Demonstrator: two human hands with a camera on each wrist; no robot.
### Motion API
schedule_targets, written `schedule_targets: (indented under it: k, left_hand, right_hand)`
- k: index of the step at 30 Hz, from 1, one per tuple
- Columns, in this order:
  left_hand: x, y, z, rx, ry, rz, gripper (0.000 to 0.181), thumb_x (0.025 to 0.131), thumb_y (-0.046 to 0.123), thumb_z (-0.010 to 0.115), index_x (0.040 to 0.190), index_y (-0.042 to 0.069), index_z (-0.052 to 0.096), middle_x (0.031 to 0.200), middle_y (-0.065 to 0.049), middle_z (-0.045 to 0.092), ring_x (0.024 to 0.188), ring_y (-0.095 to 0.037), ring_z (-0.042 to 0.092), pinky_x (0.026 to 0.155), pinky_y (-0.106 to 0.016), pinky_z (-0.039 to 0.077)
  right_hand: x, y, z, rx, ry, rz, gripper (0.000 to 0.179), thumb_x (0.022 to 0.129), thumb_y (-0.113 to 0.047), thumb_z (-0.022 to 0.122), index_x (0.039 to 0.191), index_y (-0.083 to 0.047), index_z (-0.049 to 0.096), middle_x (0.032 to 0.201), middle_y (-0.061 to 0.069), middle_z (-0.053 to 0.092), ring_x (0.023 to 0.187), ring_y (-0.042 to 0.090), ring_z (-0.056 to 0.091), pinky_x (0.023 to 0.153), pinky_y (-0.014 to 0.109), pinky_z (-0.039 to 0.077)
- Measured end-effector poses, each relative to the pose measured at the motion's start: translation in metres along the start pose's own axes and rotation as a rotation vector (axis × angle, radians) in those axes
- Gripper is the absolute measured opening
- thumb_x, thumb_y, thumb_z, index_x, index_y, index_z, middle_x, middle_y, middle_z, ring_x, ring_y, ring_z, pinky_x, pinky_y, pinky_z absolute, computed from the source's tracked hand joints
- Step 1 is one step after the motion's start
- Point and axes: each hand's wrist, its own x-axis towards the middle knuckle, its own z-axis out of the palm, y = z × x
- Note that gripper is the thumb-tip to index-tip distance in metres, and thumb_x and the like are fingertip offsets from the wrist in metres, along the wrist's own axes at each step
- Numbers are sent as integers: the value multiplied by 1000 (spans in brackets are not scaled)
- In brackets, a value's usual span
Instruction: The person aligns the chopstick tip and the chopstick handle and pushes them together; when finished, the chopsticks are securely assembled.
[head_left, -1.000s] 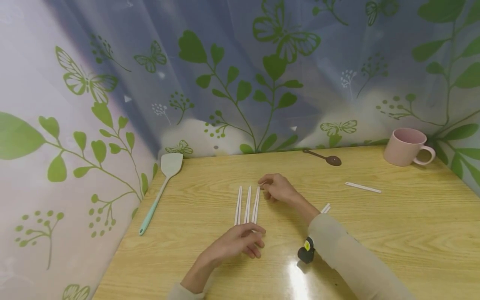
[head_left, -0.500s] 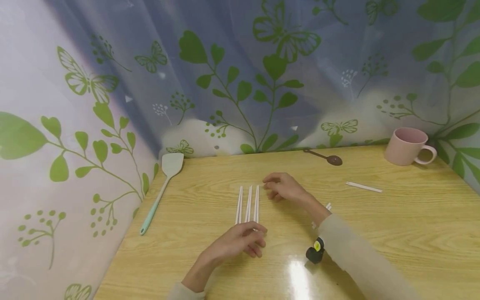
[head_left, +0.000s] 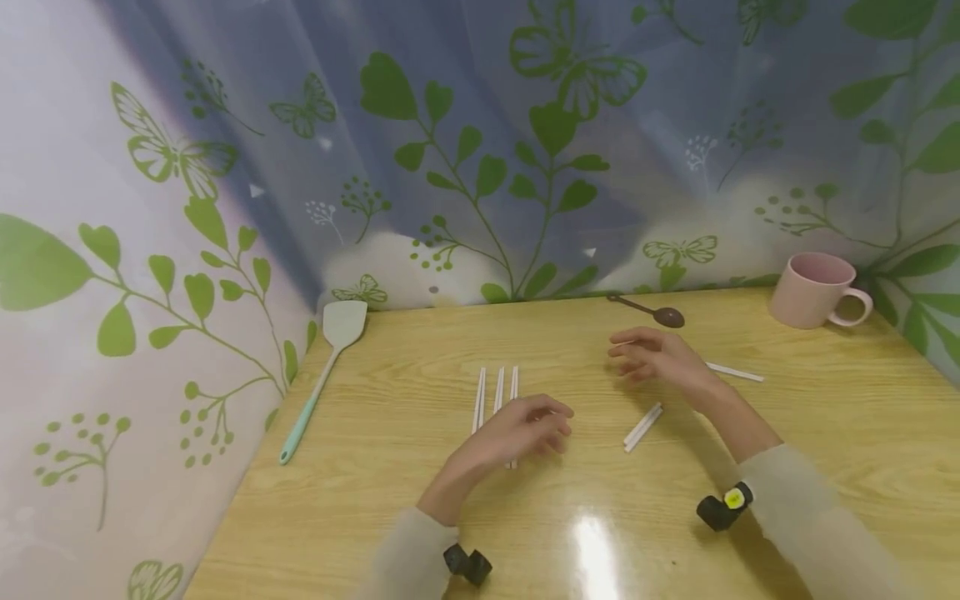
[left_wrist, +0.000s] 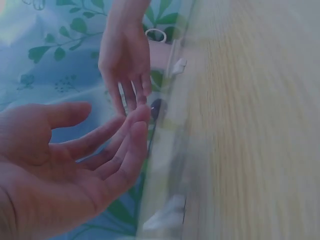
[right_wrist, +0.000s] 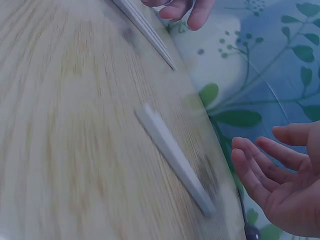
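Observation:
Three pairs of white chopsticks point(head_left: 479, 400) lie side by side in the middle of the table, their near parts partly hidden by my left hand point(head_left: 513, 433). That hand hovers over them with loosely spread fingers and holds nothing. My right hand point(head_left: 667, 360) is in the air farther right, fingers relaxed, with nothing in them. Below it on the wood lies a slanted pair of chopsticks point(head_left: 642, 427), seen larger in the right wrist view as a white pair point(right_wrist: 175, 160). Another chopstick pair point(head_left: 738, 372) lies behind the right hand, its left end covered.
A spatula point(head_left: 322, 383) with a mint handle lies along the table's left side. A brown spoon point(head_left: 667, 317) rests near the back edge, and a pink mug point(head_left: 806, 292) stands at the back right corner. Patterned curtains point(head_left: 465, 167) hang behind and at the left.
My right hand has moved right, away from the row of chopsticks, uncovering the slanted pair. My left hand has shifted up and to the right over the row. The chopsticks stay in place.

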Motion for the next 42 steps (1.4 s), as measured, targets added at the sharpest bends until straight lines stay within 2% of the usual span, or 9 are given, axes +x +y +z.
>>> schedule_targets:
  k: [7,14,19,22,27,30,35,39,42]
  left_hand:
    - [41,2,20,3,19,9,33,108,21,58,133,1,65,112,-12,72,99,-27,74,87,-38,61]
    - [72,3,39,109,77,-2,24,104,16,65,124,4,71,101,-8,73,84,-18,69,69,-27,56]
    - [88,5,53,184,108,21,18,99,11,71,115,4,75,100,-2,73,84,-11,66,68,-22,55]
    - [94,8,62,227,123,38,16,96,7,74,112,4,76,99,-3,74,83,-6,64,71,-19,53]
    - [100,10,73,347,148,48,15,91,4,78,106,4,77,89,2,71,76,-1,58,72,-16,49]
    - [102,9,77,420,161,44,16,89,6,82,104,6,77,85,5,68,74,0,55,71,-15,47]
    - [105,9,78,482,168,40,17,88,7,83,104,8,77,88,3,70,75,-2,56,71,-14,46]
    - [104,8,78,463,170,41,13,92,7,79,105,7,77,90,2,71,77,-3,58,70,-15,47]
    - [103,9,78,450,167,34,13,93,11,79,105,8,77,89,4,70,77,-3,58,69,-15,47]
  right_hand:
    - [-35,17,-45,-65,95,21,54,110,-26,55,149,10,44,139,31,59,104,18,73,90,37,61]
    - [-54,31,-74,-94,171,53,54,107,-23,61,146,12,46,114,-10,73,96,7,72,82,29,61]
    - [-62,40,-88,-171,208,101,51,107,-21,61,145,11,49,106,-17,72,90,3,69,69,28,57]
    - [-66,43,-95,-219,225,120,48,107,-19,60,144,10,51,112,-12,73,89,1,67,68,28,56]
    - [-70,46,-101,-277,221,149,46,108,-17,58,145,10,51,131,17,69,88,1,66,70,27,56]
    - [-70,47,-101,-286,208,168,46,109,-17,56,145,11,50,137,26,63,88,2,66,69,27,56]
    - [-69,48,-100,-295,197,174,46,110,-18,54,144,11,51,136,26,63,87,4,64,68,27,55]
    - [-69,46,-97,-284,191,168,44,108,-18,57,142,11,54,123,16,71,84,7,63,64,26,54]
    - [-69,45,-95,-284,194,143,42,107,-14,59,140,11,55,120,17,71,80,8,62,61,27,52]
